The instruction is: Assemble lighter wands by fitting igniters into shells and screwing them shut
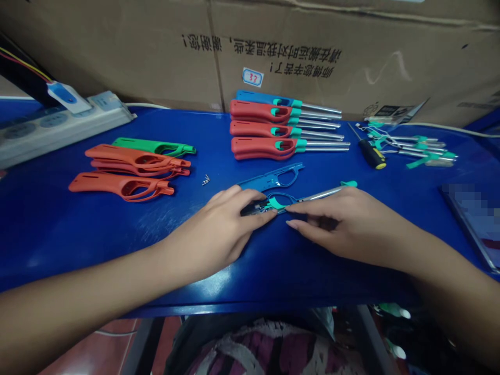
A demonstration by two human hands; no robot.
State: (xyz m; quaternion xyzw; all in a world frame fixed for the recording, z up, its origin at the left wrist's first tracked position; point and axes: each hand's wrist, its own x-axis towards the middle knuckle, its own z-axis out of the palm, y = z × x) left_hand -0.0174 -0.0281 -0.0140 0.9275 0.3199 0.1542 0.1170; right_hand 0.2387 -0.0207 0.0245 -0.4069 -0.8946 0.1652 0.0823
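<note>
A half-assembled long-nozzle lighter (pixel 277 202) lies on the blue table between my hands, its inner parts exposed. Its shell is blue, with a turquoise trigger and a metal tube (pixel 320 194) ending in a turquoise tip. My left hand (pixel 224 224) presses around the handle end, thumb and forefinger close to the trigger. My right hand (pixel 347 221) has its forefinger against the lighter just beside the trigger, thumb slightly below; its other fingers are curled and partly hidden. Just behind lies a loose blue half shell (pixel 269 178).
Orange, red and green shells (pixel 121 185) lie left, near small screws (pixel 205 180). Closed red and blue lighters (pixel 261 146) are stacked behind. A screwdriver (pixel 372 152) and metal tube assemblies (pixel 420 146) lie right, near a phone-like device (pixel 471 224). A power strip (pixel 58 127) and cardboard box (pixel 156 62) stand behind.
</note>
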